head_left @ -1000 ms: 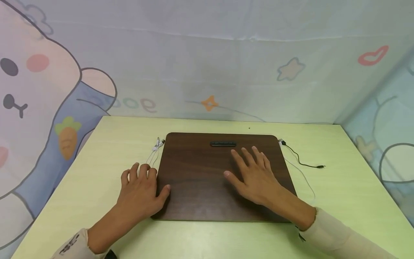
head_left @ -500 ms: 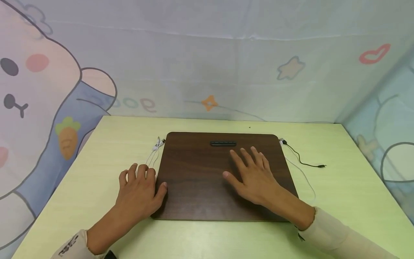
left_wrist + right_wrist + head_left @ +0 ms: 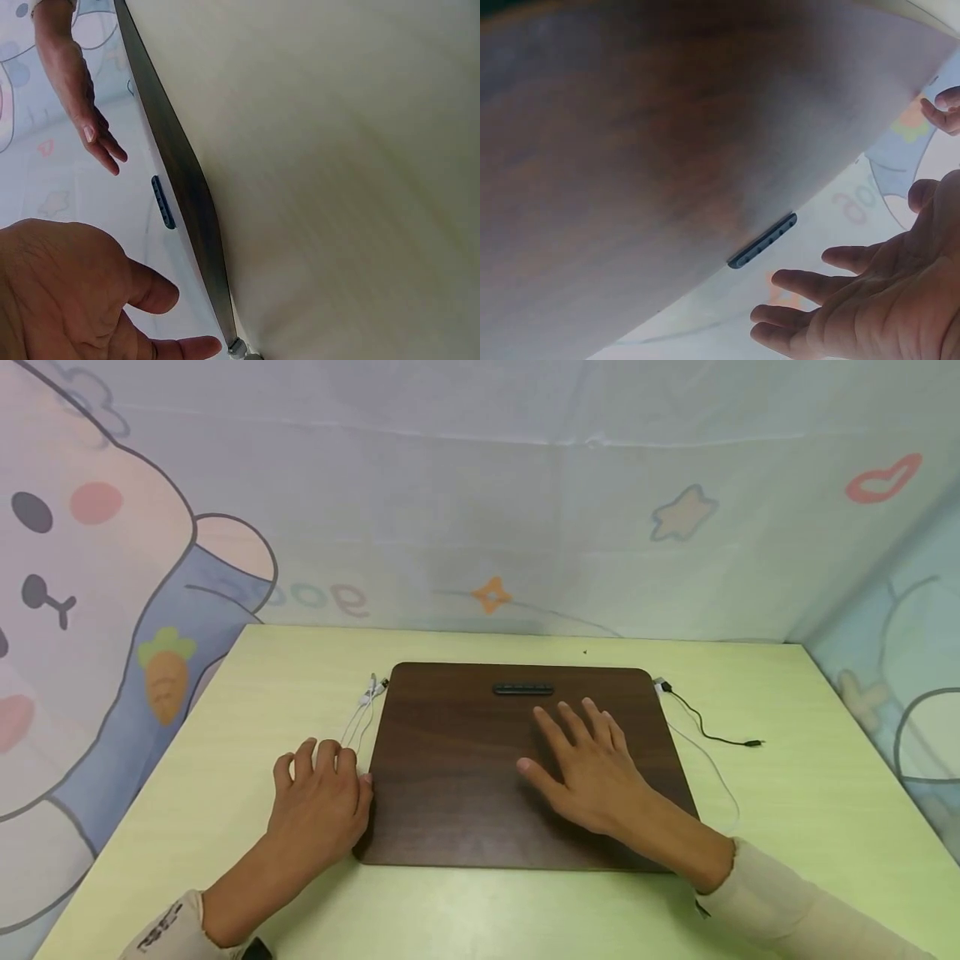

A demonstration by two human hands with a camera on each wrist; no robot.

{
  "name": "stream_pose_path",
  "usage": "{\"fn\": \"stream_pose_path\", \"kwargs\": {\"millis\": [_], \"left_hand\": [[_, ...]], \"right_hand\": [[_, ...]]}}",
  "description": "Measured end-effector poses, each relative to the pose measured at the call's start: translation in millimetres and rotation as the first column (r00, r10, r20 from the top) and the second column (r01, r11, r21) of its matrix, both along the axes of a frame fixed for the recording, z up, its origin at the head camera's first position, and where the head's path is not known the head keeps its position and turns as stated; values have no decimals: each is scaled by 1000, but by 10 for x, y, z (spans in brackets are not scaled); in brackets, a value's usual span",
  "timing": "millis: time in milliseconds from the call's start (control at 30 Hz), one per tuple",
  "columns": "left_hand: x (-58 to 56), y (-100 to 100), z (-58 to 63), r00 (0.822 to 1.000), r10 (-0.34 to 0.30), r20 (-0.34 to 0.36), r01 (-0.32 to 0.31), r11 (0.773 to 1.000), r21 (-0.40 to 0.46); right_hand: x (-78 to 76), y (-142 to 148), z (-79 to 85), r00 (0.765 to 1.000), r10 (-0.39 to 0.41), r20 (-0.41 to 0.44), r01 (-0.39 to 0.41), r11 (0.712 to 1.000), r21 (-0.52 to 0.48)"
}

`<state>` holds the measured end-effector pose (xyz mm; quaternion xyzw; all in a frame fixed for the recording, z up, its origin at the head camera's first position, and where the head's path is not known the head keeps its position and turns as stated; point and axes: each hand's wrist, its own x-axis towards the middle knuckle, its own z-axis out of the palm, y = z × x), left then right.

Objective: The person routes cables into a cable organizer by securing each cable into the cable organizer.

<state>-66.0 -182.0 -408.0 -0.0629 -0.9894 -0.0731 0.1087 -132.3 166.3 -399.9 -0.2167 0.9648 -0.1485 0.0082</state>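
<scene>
A dark brown wood-grain board lies on the table, with a small black slotted bar near its far edge. In the right wrist view the bar shows a row of several notches. My left hand is at the board's left edge, fingers loosely bent and thumb by the edge; the left wrist view shows this hand holding nothing. Over the right half of the board, my right hand is palm down with fingers spread, their tips just short of the bar. It holds nothing.
White cables with plugs lie by the board's far left corner. Off its right side are a black cable and a thin white cable. A printed cloth hangs behind the pale table.
My left hand has shifted slightly left, its thumb drawing back from over the board to the edge. My right hand stays nearly still. The head view has turned a little to the left.
</scene>
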Motion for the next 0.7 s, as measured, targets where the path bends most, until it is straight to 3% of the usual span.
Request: {"fn": "stream_pose_path", "kwargs": {"millis": [700], "left_hand": [[32,-105,7,993,67,95,-69,998,15]], "right_hand": [[12,-107,34,999,45,-21,-43,998,50]]}}
